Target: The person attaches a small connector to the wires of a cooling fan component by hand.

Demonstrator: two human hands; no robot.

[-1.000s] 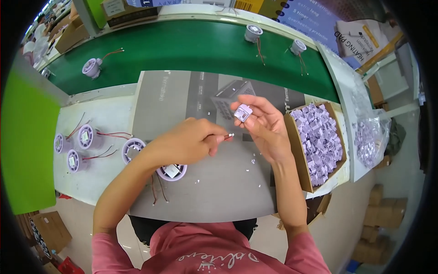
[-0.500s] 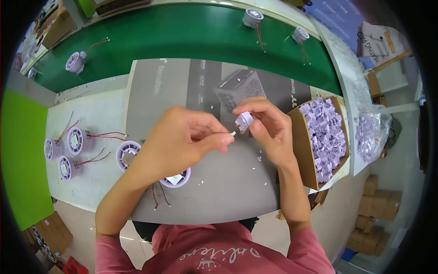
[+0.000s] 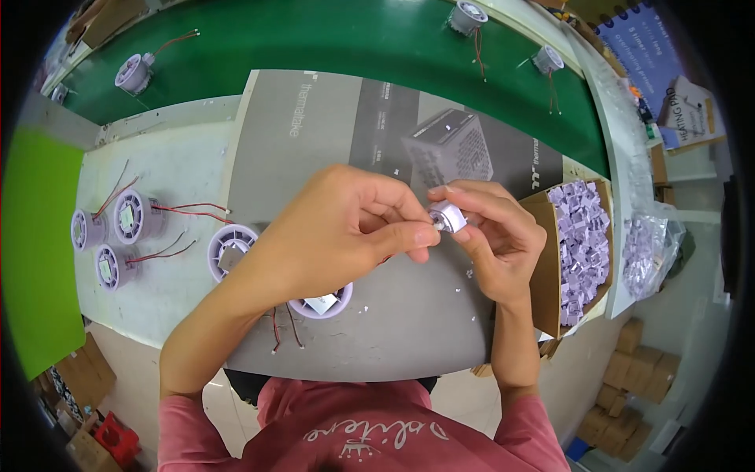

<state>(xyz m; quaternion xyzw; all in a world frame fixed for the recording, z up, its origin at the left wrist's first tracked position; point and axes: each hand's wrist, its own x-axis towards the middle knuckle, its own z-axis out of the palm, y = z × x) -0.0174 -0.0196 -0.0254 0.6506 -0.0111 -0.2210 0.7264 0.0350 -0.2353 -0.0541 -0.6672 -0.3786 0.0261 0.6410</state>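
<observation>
My right hand [image 3: 495, 236] pinches a small pale purple cylindrical part [image 3: 450, 216] between thumb and fingers above the grey mat [image 3: 330, 134]. My left hand [image 3: 338, 228] meets it from the left, thumb and forefinger closed on a tiny piece at the part's end, too small to identify. Under my left wrist a round white fan housing [image 3: 322, 303] with red and black wires lies on the mat. Another housing [image 3: 230, 250] lies just to its left.
A cardboard box [image 3: 550, 267] full of small purple parts stands at the right, with a clear bag [image 3: 649, 252] of more beside it. Three wired housings [image 3: 118, 232] lie on the white bench at left. Several similar units [image 3: 134, 72] sit on the green conveyor behind.
Both hands have come closer together and nearer the camera. The left fingertips now touch the purple part held by the right hand, where before there was a small gap.
</observation>
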